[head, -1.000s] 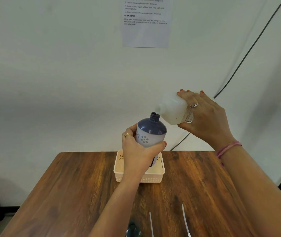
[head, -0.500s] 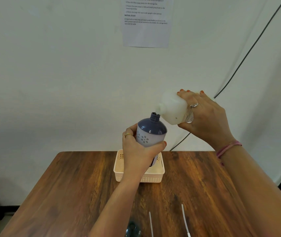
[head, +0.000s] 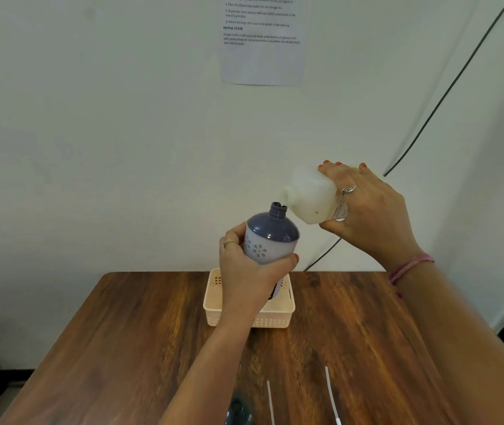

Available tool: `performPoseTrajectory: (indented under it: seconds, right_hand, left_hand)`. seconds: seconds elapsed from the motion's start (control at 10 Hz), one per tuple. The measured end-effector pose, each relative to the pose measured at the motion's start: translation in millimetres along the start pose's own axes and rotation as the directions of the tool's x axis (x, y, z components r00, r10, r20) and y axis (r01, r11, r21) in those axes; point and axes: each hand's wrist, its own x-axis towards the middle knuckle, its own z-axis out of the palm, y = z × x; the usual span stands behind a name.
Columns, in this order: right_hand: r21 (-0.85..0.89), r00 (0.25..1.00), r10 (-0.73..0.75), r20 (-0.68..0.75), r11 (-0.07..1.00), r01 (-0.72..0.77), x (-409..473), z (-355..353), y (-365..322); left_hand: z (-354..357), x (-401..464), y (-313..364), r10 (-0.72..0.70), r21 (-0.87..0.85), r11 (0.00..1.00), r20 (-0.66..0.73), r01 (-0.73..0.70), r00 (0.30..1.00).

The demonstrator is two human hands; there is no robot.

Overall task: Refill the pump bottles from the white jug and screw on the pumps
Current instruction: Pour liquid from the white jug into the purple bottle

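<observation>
Two hands up above the cream basket, both busy. Left hand wrapped round the purple-topped pump bottle, fingers and thumb curled about its flowered body, held upright over the basket with its neck bare. Right hand clamped on the white jug, tipped on its side, spout touching the bottle's mouth, up and to the right of the basket. Nearer than the basket on the wooden table: two white dip tubes, side by side.
</observation>
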Motion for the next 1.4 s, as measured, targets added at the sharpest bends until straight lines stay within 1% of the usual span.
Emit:
performPoseTrajectory:
  seconds: [0.3,0.6,1.0,1.4]
  right_hand:
    - [-0.012,1.000,-0.010,0.005,1.000,0.010,-2.1,1.1,1.6]
    - [-0.013,1.000,-0.006,0.015,1.000,0.006,-3.0,2.6,4.3]
    - [-0.020,1.000,-0.022,-0.019,1.000,0.022,-2.5,2.9,3.1]
    - [-0.019,1.000,-0.014,0.012,1.000,0.015,-1.2,1.2,2.8]
  left_hand:
    - [2.5,-2.3,-0.5,0.022,0.017,1.000,-0.016,-0.022,1.000]
    - [3.3,-2.0,-0.4,-0.012,0.001,1.000,-0.007,0.012,1.000]
    - [1.4,-2.5,-0.1,-0.010,-0.005,1.000,0.004,0.010,1.000]
    - [1.9,-1.9,-0.6,-0.005,0.001,1.000,0.002,0.005,1.000]
